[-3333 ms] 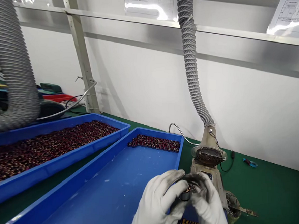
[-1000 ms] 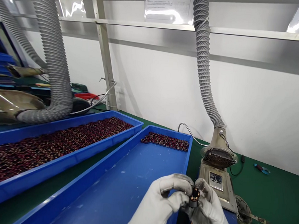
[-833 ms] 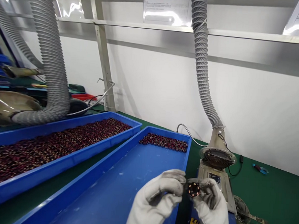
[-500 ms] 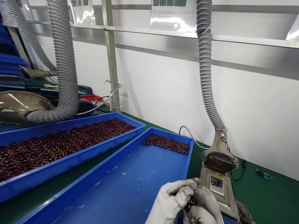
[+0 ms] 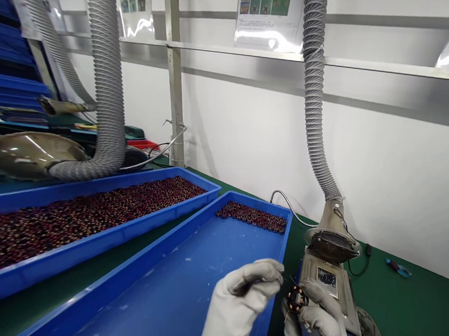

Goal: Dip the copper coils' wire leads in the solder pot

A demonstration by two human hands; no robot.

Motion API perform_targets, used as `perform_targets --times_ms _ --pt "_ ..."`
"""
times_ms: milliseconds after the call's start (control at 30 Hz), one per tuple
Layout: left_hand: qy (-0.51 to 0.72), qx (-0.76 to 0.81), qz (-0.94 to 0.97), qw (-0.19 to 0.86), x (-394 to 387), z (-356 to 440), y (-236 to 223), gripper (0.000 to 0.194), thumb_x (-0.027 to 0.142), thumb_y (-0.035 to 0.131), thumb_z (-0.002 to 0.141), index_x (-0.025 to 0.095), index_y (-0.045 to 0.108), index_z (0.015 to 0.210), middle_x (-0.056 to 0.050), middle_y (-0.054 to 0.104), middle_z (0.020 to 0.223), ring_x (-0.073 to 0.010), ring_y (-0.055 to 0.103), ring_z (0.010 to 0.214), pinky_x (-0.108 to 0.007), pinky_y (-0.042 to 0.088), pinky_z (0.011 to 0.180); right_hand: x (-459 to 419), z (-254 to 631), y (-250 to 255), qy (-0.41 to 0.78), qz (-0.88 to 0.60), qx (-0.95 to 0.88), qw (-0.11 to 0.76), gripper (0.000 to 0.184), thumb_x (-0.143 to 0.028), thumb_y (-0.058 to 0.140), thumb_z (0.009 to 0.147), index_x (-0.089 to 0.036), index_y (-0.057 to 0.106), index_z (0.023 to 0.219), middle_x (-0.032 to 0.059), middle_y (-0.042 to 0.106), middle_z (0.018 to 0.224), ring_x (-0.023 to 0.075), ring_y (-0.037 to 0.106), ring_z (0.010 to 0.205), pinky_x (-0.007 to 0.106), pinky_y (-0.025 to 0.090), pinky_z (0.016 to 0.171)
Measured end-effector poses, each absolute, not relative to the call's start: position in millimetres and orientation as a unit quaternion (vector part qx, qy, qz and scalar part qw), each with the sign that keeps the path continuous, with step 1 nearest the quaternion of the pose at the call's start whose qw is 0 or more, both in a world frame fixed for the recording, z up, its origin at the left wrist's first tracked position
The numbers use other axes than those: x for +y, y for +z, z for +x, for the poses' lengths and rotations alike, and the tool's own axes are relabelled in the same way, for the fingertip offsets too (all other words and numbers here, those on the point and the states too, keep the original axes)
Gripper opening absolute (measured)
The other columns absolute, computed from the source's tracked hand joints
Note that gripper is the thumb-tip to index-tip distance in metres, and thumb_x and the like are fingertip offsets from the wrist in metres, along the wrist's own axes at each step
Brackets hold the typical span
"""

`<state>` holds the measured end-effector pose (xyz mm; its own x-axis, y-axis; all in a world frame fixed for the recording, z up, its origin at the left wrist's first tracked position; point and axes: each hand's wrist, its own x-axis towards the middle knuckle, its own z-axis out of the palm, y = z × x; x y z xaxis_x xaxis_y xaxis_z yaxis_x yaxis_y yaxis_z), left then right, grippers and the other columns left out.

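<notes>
Between the thumb and fingers of my right hand (image 5: 320,318), gloved in white, sits a small round motor stator (image 5: 296,298). It is dark with copper-coloured coils round its rim, and thin wire ends stick out. My left hand (image 5: 241,301), also in a white glove, is apart from it on the left, over the near part of a blue tray (image 5: 203,268). Its thumb and fingertips are pinched; anything between them is too small to make out. A metal heating box with a square shiny window (image 5: 327,281) stands just behind my right hand.
Similar dark round parts (image 5: 252,216) fill the tray's far end. The long blue tray at left (image 5: 179,213) holds many more. A grey hose (image 5: 314,107) drops to a fume hood (image 5: 329,230) over the box. A blue-handled tool (image 5: 398,268) lies on the green table (image 5: 421,307).
My hands have come apart: the left has drawn away leftward, while the right has turned the stator into plain view. The camera view has shifted slightly.
</notes>
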<state>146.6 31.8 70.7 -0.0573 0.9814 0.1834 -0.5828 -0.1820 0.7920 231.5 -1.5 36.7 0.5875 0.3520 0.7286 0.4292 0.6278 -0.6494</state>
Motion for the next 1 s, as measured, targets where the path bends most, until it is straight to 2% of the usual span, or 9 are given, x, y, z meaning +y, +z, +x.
perform_targets --times_ms 67,167,267,400,567,667,767,867,1000 --pt "0.675 0.279 0.365 0.577 31 142 75 0.011 0.014 0.068 0.050 0.020 0.068 0.059 -0.001 0.070 0.066 -0.0146 0.063 0.062 -0.020 0.049 0.053 2 233 34 -0.069 -0.411 -0.474 0.775 0.022 -0.006 0.068 0.061 -0.025 0.059 0.065 0.0008 0.062 0.087 0.0179 0.060 0.081 0.028 0.049 0.068" --pt "0.594 0.335 0.401 0.612 28 139 86 0.025 0.012 0.067 0.049 0.017 0.070 0.073 -0.003 0.071 0.069 -0.0145 0.062 0.061 -0.020 0.049 0.053 6 237 30 -0.129 -0.398 -0.532 0.736 0.014 -0.010 0.063 0.069 -0.021 0.055 0.066 0.0026 0.060 0.091 0.0163 0.060 0.083 0.026 0.049 0.069" --pt "0.547 0.367 0.413 0.629 27 140 92 0.020 0.013 0.066 0.051 0.016 0.070 0.071 -0.002 0.070 0.062 -0.0133 0.062 0.060 -0.019 0.049 0.058 6 240 27 -0.158 -0.397 -0.573 0.699 0.013 -0.013 0.059 0.073 -0.020 0.051 0.066 0.0017 0.059 0.092 0.0136 0.058 0.085 0.023 0.046 0.074" --pt "0.608 0.339 0.385 0.606 33 139 81 0.016 0.011 0.067 0.050 0.014 0.067 0.066 -0.002 0.070 0.057 -0.0124 0.062 0.053 -0.019 0.049 0.053 5 239 26 -0.138 -0.402 -0.589 0.687 0.014 -0.013 0.058 0.075 -0.021 0.050 0.067 0.0011 0.057 0.090 0.0131 0.057 0.088 0.022 0.044 0.075" --pt "0.663 0.326 0.353 0.574 40 132 73 0.024 0.020 0.066 0.056 0.018 0.066 0.079 -0.001 0.072 0.072 -0.0147 0.065 0.069 -0.024 0.051 0.070 3 237 28 -0.105 -0.411 -0.582 0.694 0.014 -0.012 0.058 0.073 -0.022 0.049 0.067 0.0021 0.056 0.093 0.0130 0.058 0.084 0.021 0.045 0.072" --pt "0.559 0.339 0.459 0.602 36 133 81 0.020 0.015 0.068 0.051 0.014 0.070 0.071 -0.007 0.072 0.077 -0.0205 0.064 0.073 -0.028 0.052 0.070 2 240 27 -0.108 -0.409 -0.592 0.686 0.015 -0.012 0.057 0.074 -0.022 0.049 0.067 0.0020 0.056 0.094 0.0135 0.057 0.087 0.021 0.045 0.073" --pt "0.506 0.344 0.531 0.586 32 137 84 0.009 0.018 0.061 0.060 0.015 0.069 0.061 -0.007 0.072 0.076 -0.0219 0.063 0.083 -0.027 0.049 0.076 2 243 26 -0.114 -0.413 -0.605 0.671 0.016 -0.014 0.058 0.074 -0.022 0.048 0.065 0.0018 0.057 0.092 0.0144 0.057 0.088 0.022 0.045 0.073" --pt "0.577 0.324 0.497 0.561 33 137 78 0.010 0.018 0.059 0.063 0.016 0.068 0.060 -0.005 0.072 0.073 -0.0203 0.064 0.081 -0.025 0.049 0.077 3 242 25 -0.102 -0.421 -0.600 0.672 0.016 -0.013 0.061 0.072 -0.022 0.049 0.065 0.0022 0.058 0.090 0.0151 0.058 0.082 0.025 0.045 0.072" --pt "0.679 0.325 0.427 0.501 40 122 70 0.012 0.023 0.060 0.065 0.019 0.069 0.071 -0.004 0.073 0.084 -0.0176 0.065 0.081 -0.022 0.051 0.074 4 239 22 -0.051 -0.441 -0.558 0.702 0.016 -0.017 0.064 0.069 -0.022 0.050 0.066 0.0041 0.059 0.091 0.0174 0.059 0.082 0.027 0.046 0.067"
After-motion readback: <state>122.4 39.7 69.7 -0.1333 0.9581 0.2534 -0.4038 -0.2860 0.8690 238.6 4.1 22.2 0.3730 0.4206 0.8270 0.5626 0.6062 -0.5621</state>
